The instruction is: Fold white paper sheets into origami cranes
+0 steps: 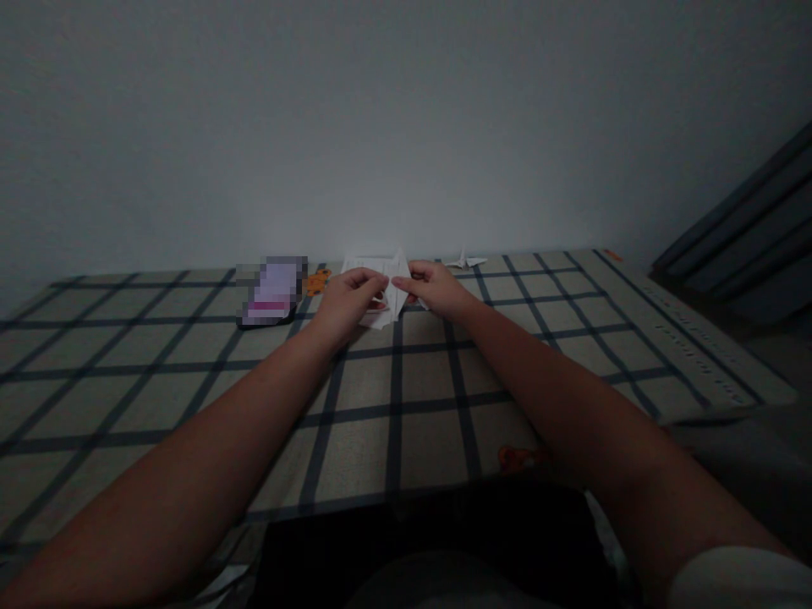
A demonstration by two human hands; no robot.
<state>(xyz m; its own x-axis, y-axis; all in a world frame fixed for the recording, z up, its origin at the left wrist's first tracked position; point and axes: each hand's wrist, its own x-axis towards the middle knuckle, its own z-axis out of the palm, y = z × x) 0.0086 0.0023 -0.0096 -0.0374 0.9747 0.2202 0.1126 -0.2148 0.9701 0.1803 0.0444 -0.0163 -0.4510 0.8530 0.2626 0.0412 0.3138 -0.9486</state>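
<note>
Between my two hands is a folded piece of white paper (398,296), kite-like in outline with a pointed top. My left hand (355,298) pinches its left edge, thumb and fingers bent together. On the other side my right hand (436,286) grips the right edge, its thumb lying on the front. Behind my left hand lies a flat white sheet (361,264), partly covered by the hand and the folded paper. A small folded paper crane (466,260) rests on the cloth beyond my right hand.
A phone (274,292) with a lit, blurred screen leans at the left. The checked tablecloth (355,389) has an orange printed figure (317,281) near the phone. A pale wall (406,127) rises behind the table; a dark curtain (748,220) hangs at the right.
</note>
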